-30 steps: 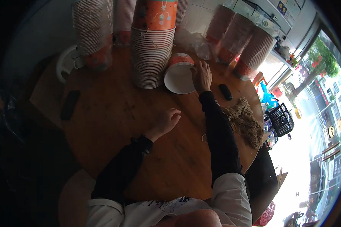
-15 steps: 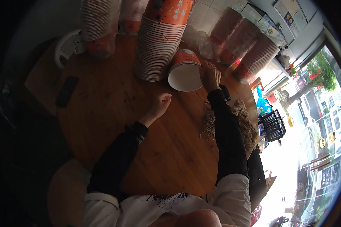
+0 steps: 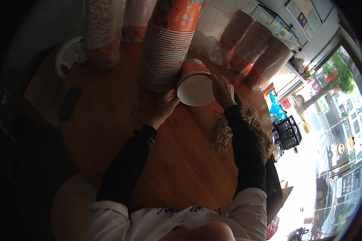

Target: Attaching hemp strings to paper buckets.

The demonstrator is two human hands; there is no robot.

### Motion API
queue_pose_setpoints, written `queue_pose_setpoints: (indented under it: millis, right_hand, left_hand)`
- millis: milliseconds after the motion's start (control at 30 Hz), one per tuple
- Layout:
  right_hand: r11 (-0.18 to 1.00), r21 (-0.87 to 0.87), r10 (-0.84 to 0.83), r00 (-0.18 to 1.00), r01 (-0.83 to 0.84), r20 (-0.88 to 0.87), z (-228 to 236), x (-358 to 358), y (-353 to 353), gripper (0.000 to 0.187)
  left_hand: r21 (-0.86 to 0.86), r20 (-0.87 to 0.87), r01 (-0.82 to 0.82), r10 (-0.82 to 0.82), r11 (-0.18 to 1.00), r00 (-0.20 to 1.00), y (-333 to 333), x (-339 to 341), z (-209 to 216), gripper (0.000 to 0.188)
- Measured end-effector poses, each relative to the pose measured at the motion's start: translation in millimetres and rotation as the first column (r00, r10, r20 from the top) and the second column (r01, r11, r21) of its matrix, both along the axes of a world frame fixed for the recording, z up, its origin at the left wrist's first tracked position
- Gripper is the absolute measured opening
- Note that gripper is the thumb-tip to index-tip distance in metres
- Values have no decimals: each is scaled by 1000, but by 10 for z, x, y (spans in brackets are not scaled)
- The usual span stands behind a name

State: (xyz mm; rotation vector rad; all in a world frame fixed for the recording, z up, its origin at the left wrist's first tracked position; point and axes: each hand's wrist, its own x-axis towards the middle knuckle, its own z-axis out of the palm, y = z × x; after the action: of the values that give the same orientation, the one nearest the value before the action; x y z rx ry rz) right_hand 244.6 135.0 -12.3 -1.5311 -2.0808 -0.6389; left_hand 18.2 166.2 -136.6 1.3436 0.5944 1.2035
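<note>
An orange-patterned paper bowl [image 3: 196, 91] lies tipped on the round wooden table, its white inside toward me. A second rim shows behind its edge, so it may be more than one nested. My right hand [image 3: 223, 89] grips the rim on the right side. At the left edge of the rim, my left hand [image 3: 167, 105] is closed, its fingertips pinching the rim. Just behind the bowl rises a tall stack of matching paper bowls [image 3: 165, 56], the top one upside down.
Plastic-wrapped bowl stacks stand at the back left [image 3: 102, 40] and back right [image 3: 269, 60]. A dark oblong device [image 3: 70, 103] lies on the table [image 3: 108, 140] at left. Tan stringy strands [image 3: 224, 132] lie beside my right forearm. A black crate [image 3: 287, 133] sits beyond the right edge.
My left hand has moved up and forward to the bowl's left rim. The bowl has come slightly nearer to me, with my right hand still on it.
</note>
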Motion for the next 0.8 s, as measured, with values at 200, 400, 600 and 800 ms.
queue_pose_setpoints:
  millis: [200, 400, 600, 800]
  right_hand:
    - [999, -15, 44, 999, -44, 17, -14, -77, -22, 37]
    - [998, -50, 37, 999, -36, 13, 80, -105, -16, 38]
    - [995, -86, 53, 998, -56, -40, 44, -238, -49, 41]
    - [949, -315, 13, 998, -33, -66, 62, -165, -68, 55]
  left_hand:
    - [-176, 64, 52, -41, 983, 997, -135, -64, 136, 47]
    - [-95, 111, 27, -17, 995, 994, -261, -60, 169, 50]
    - [-263, 80, 106, -88, 959, 993, -50, -213, -28, 44]
    - [-138, -16, 71, -74, 988, 997, -228, -82, 100, 52]
